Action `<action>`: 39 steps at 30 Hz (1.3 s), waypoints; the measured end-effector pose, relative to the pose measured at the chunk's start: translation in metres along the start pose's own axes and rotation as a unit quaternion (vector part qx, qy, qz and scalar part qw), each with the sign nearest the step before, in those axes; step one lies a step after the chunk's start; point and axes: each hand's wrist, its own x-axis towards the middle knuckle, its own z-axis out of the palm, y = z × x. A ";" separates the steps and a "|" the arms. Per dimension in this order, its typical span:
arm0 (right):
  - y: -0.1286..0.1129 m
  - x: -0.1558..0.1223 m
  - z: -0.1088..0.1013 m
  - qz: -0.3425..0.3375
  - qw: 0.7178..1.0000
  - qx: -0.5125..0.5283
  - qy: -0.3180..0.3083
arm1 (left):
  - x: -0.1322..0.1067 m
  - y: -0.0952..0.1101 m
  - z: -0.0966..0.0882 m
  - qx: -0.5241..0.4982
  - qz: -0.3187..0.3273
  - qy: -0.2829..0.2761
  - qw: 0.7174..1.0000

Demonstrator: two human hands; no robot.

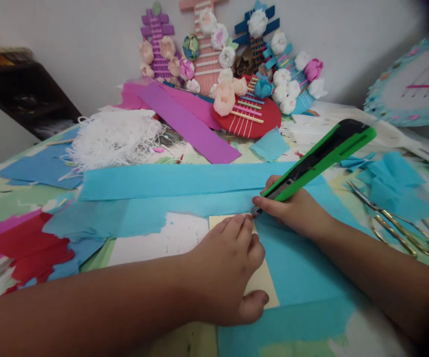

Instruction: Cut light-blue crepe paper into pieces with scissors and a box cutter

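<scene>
My right hand (298, 210) grips a green and black utility knife (318, 161) that slants up to the right. Its tip meets the blue crepe paper (303, 267) at the top right corner of a pale yellow card (261, 283). My left hand (233, 270) presses down on this card, thumb spread away from the fingers, which hide much of it. Beneath the card lies the crepe paper, with a long folded blue strip (173, 179) behind. A white sheet (187, 233) with small marks shows left of the card.
Gold-handled scissors (393, 220) lie at the right beside crumpled blue paper (395, 178). White string (116, 139), a purple strip (195, 124) and red paper (32, 243) lie leftward. Decorated guitar-shaped crafts (247, 109) stand against the wall; a round blue-edged piece (411, 87) is far right.
</scene>
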 end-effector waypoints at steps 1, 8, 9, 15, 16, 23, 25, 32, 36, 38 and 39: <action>0.000 0.000 0.000 -0.003 1.000 -0.001 0.001 | 0.000 0.000 0.000 -0.001 0.000 -0.002 1.000; -0.004 0.000 0.001 0.007 1.000 -0.028 0.010 | -0.001 0.000 0.001 -0.007 0.002 0.003 1.000; -0.004 0.001 0.002 0.009 0.999 -0.034 0.014 | -0.001 0.000 0.001 -0.007 0.002 0.000 1.000; -0.007 0.004 0.003 0.022 0.998 -0.063 0.016 | 0.000 0.000 0.001 -0.008 0.000 -0.002 1.000; -0.008 0.004 0.003 0.016 0.998 -0.065 0.018 | -0.001 0.000 0.002 -0.007 0.001 0.004 1.000; -0.001 0.001 0.004 -0.032 0.999 -0.013 0.002 | -0.001 -0.001 0.004 0.000 0.003 0.017 1.000; 0.003 0.001 0.002 -0.030 0.999 0.005 0.019 | 0.000 0.000 0.002 0.000 0.003 0.007 1.000; 0.002 0.000 -0.002 -0.004 1.000 0.007 -0.001 | 0.000 -0.001 0.004 0.000 0.003 0.013 1.000; -0.002 0.001 -0.001 -0.004 1.000 -0.020 -0.008 | 0.000 -0.001 0.004 -0.006 0.005 0.027 1.000; -0.004 0.001 -0.001 -0.006 0.999 -0.032 -0.002 | 0.000 0.000 0.003 -0.007 0.002 0.016 1.000; -0.004 0.002 -0.001 -0.006 0.999 -0.039 0.000 | 0.000 0.000 0.003 -0.007 0.001 0.010 1.000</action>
